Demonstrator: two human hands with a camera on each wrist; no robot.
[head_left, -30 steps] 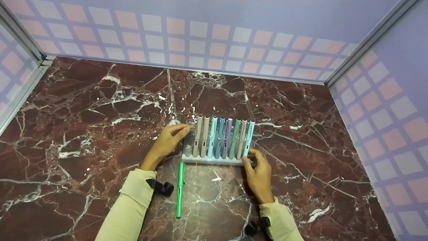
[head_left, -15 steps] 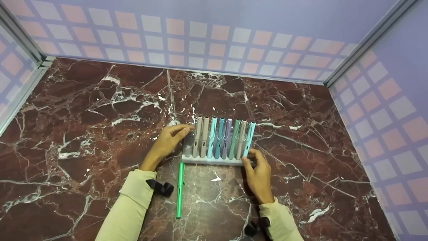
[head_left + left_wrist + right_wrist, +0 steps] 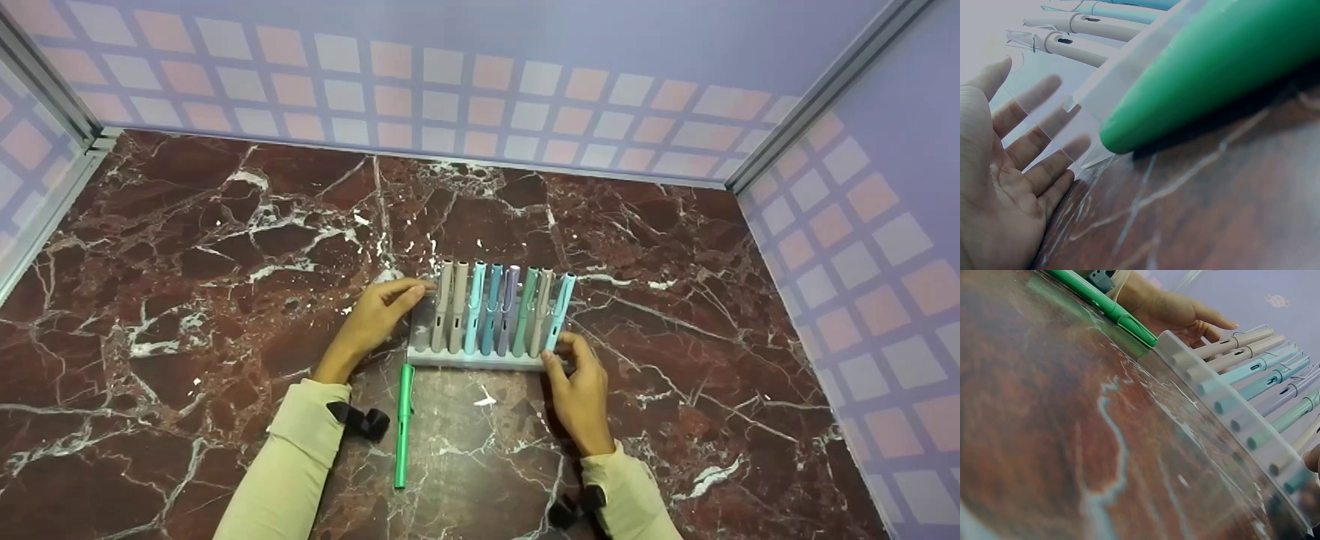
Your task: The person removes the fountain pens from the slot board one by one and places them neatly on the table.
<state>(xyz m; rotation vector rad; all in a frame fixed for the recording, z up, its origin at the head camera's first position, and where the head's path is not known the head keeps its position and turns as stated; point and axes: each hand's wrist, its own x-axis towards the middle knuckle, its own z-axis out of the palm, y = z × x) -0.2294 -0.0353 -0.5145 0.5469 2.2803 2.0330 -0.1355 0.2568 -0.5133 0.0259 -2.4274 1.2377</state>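
Observation:
A clear acrylic pen stand (image 3: pixel 480 362) sits mid-table, with several capped pens leaning in a row: beige, light blue, teal, purple and dark green. My left hand (image 3: pixel 381 319) is at its left end; in the left wrist view the straight fingers (image 3: pixel 1039 143) lie against the clear panel, seen partly through it, thumb apart. At the other end my right hand (image 3: pixel 583 390) grips the front corner, thumb on the front ledge beside the last light blue pen (image 3: pixel 559 311) and fingers bent round the side. A bright green pen (image 3: pixel 403 435) lies on the table before the left corner.
The table (image 3: pixel 675 300) has a dark red marble pattern with white veins. Pale purple panels (image 3: pixel 480 45) with pink and white squares enclose the back and both sides. Black straps with small devices (image 3: pixel 365 421) sit at both wrists.

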